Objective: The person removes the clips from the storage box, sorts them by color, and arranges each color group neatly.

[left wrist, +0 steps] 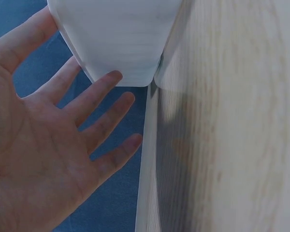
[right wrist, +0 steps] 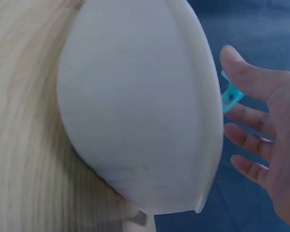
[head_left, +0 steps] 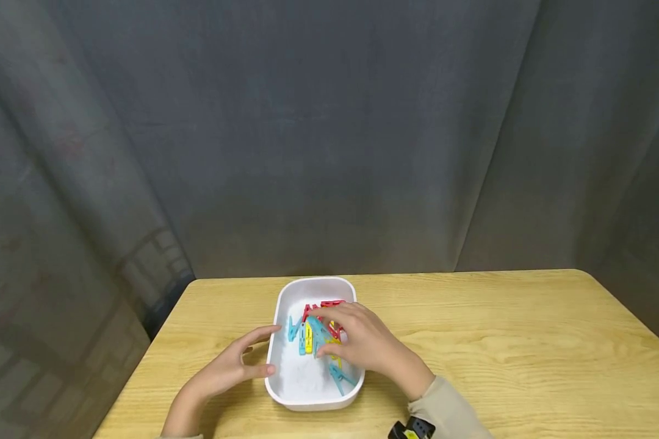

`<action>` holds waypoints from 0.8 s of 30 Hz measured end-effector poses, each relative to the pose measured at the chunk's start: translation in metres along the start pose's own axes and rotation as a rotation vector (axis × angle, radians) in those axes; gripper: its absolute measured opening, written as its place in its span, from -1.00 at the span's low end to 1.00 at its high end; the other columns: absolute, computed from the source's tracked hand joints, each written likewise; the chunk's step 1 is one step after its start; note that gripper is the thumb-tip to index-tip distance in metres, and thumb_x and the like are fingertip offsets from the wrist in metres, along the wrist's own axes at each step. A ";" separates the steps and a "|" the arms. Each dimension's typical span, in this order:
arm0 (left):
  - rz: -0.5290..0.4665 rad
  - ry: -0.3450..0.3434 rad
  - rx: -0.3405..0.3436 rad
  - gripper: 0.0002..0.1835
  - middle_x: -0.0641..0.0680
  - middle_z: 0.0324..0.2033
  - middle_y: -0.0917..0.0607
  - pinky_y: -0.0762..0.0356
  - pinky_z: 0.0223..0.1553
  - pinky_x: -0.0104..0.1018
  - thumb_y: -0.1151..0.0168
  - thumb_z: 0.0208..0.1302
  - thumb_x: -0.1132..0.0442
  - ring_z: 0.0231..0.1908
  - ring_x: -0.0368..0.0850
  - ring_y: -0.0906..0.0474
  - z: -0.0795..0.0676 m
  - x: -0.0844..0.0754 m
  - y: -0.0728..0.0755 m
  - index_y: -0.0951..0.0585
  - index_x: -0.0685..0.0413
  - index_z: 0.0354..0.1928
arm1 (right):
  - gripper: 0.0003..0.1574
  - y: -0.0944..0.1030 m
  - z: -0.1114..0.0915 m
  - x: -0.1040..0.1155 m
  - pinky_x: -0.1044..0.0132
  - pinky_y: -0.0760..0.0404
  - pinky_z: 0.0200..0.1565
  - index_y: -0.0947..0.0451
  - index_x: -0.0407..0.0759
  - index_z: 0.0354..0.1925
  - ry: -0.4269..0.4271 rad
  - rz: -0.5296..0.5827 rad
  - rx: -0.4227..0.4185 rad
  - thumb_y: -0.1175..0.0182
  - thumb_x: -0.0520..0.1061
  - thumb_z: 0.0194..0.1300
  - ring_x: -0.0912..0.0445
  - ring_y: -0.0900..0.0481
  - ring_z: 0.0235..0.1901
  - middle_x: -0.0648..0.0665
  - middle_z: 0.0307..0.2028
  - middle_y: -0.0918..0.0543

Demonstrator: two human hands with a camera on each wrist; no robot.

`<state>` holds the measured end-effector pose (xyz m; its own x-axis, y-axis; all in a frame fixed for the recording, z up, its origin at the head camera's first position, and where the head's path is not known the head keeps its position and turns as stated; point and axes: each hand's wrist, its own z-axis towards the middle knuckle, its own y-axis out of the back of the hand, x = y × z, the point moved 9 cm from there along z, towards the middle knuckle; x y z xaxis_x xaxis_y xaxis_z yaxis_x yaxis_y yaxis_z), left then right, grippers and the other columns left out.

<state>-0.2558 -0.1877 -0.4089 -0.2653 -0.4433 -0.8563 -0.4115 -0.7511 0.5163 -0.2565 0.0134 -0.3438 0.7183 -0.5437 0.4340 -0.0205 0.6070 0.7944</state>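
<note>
Grey-blue cloth [head_left: 329, 134] hangs behind a pale, wood-grained desk [head_left: 505, 353]. On the desk, nearer its far-left corner than its far-right one, stands a deep white plastic tub with rounded corners [head_left: 291, 384], its far rim meeting the desk's far edge in the head view.

The left hand [head_left: 227, 363] is at the tub's left rim, fingers straight and fanned apart, pinching nothing. The right hand [head_left: 369, 341] arches over the right rim, thumb and fingers parted in a loose curve; in the right wrist view, a turquoise plastic clothespin [right wrist: 233, 98] shows between thumb and index finger, though whether a finger touches it I cannot tell.

Inside the tub, red plastic clothespins [head_left: 332, 303] lie towards the far end, a slim yellow plastic clothespin [head_left: 309, 339] lies close beside a light-blue one near the middle, and a splayed blue plastic clothespin [head_left: 340, 377] sits by the near-right corner.

With the right fingers so loosely set, a clothespin could slip away or drag a neighbour along — the heap is tangled. A wrist knocking the right rim might also shove the tub, since the left fingertips seem to brace it only lightly.
</note>
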 end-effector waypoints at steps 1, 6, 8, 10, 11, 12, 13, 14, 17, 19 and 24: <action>0.001 -0.002 -0.001 -0.30 0.23 0.37 -0.38 -0.12 0.22 0.46 -0.39 0.26 0.19 0.35 0.40 -0.19 0.000 0.000 0.000 -0.36 0.11 0.41 | -0.18 0.003 0.000 0.000 0.17 -0.53 0.04 -0.53 0.05 0.24 0.001 0.004 -0.016 -0.56 0.07 -0.01 0.15 -0.57 -0.12 0.14 -0.18 -0.63; 0.002 -0.010 -0.012 -0.31 0.21 0.36 -0.38 -0.10 0.24 0.44 -0.40 0.25 0.20 0.35 0.38 -0.20 0.003 0.000 0.002 -0.38 0.09 0.40 | -0.18 0.016 0.000 -0.005 0.25 -0.55 -0.14 -0.52 0.04 0.24 -0.034 0.015 -0.061 -0.57 0.00 0.00 0.14 -0.55 -0.25 0.12 -0.21 -0.63; 0.002 -0.008 -0.013 -0.31 0.21 0.37 -0.38 -0.10 0.24 0.44 -0.40 0.24 0.20 0.35 0.38 -0.19 0.004 0.000 0.002 -0.38 0.10 0.39 | -0.17 0.020 0.000 -0.007 0.26 -0.56 -0.17 -0.52 0.04 0.25 -0.046 0.000 -0.072 -0.56 0.01 0.00 0.18 -0.53 -0.26 0.12 -0.20 -0.64; 0.002 -0.006 -0.014 -0.30 0.21 0.37 -0.38 -0.10 0.24 0.44 -0.40 0.24 0.20 0.35 0.38 -0.19 0.005 0.001 0.003 -0.38 0.11 0.39 | -0.16 0.025 -0.001 -0.010 0.28 -0.55 -0.21 -0.52 0.03 0.25 -0.056 -0.017 -0.089 -0.56 0.02 -0.01 0.21 -0.52 -0.28 0.12 -0.23 -0.63; 0.001 -0.005 -0.014 -0.30 0.21 0.37 -0.38 -0.10 0.24 0.44 -0.40 0.24 0.19 0.35 0.38 -0.19 0.005 0.001 0.003 -0.38 0.11 0.39 | -0.16 0.027 -0.001 -0.011 0.30 -0.54 -0.24 -0.52 0.03 0.25 -0.060 -0.023 -0.099 -0.57 0.02 -0.02 0.22 -0.50 -0.29 0.11 -0.26 -0.62; 0.000 -0.002 -0.014 -0.30 0.21 0.37 -0.38 -0.10 0.24 0.44 -0.40 0.24 0.19 0.35 0.38 -0.19 0.005 0.001 0.002 -0.38 0.11 0.39 | -0.16 0.029 -0.002 -0.012 0.31 -0.52 -0.27 -0.52 0.02 0.25 -0.065 -0.029 -0.106 -0.57 0.03 -0.02 0.22 -0.50 -0.31 0.12 -0.28 -0.61; -0.001 0.000 -0.014 -0.30 0.21 0.37 -0.38 -0.10 0.24 0.45 -0.40 0.24 0.19 0.36 0.38 -0.19 0.005 0.002 0.002 -0.38 0.11 0.39 | -0.16 0.031 -0.002 -0.013 0.32 -0.49 -0.30 -0.52 0.02 0.24 -0.068 -0.036 -0.113 -0.57 0.04 -0.02 0.21 -0.50 -0.32 0.13 -0.31 -0.59; -0.002 0.003 -0.014 -0.30 0.21 0.37 -0.38 -0.10 0.24 0.45 -0.41 0.24 0.19 0.36 0.38 -0.19 0.005 0.002 0.002 -0.38 0.11 0.39 | -0.16 0.033 -0.003 -0.015 0.33 -0.48 -0.32 -0.52 0.01 0.25 -0.075 -0.040 -0.119 -0.57 0.04 -0.02 0.20 -0.50 -0.33 0.13 -0.33 -0.58; -0.005 0.009 -0.015 -0.30 0.21 0.37 -0.38 -0.10 0.24 0.45 -0.41 0.24 0.19 0.36 0.38 -0.18 0.004 0.002 0.002 -0.38 0.09 0.39 | -0.14 0.039 -0.005 -0.019 0.34 -0.46 -0.33 -0.52 0.01 0.25 -0.093 -0.056 -0.134 -0.57 0.05 -0.03 0.20 -0.50 -0.34 0.15 -0.35 -0.57; -0.008 0.012 -0.016 -0.30 0.21 0.37 -0.38 -0.09 0.25 0.45 -0.41 0.24 0.19 0.36 0.38 -0.18 0.005 0.002 0.002 -0.38 0.09 0.40 | -0.14 0.043 -0.006 -0.022 0.34 -0.47 -0.33 -0.51 0.01 0.26 -0.103 -0.069 -0.142 -0.56 0.06 -0.01 0.22 -0.49 -0.33 0.16 -0.34 -0.58; -0.009 0.015 -0.023 -0.30 0.21 0.37 -0.38 -0.08 0.26 0.45 -0.41 0.23 0.19 0.36 0.38 -0.18 0.005 0.000 0.002 -0.39 0.11 0.39 | -0.15 0.054 -0.008 -0.031 0.32 -0.50 -0.31 -0.50 0.04 0.28 -0.155 -0.058 -0.156 -0.56 0.02 0.01 0.20 -0.52 -0.28 0.14 -0.22 -0.64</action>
<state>-0.2607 -0.1868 -0.4073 -0.2487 -0.4432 -0.8612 -0.3940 -0.7660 0.5080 -0.2741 0.0682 -0.3176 0.5996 -0.6555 0.4591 0.1343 0.6480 0.7497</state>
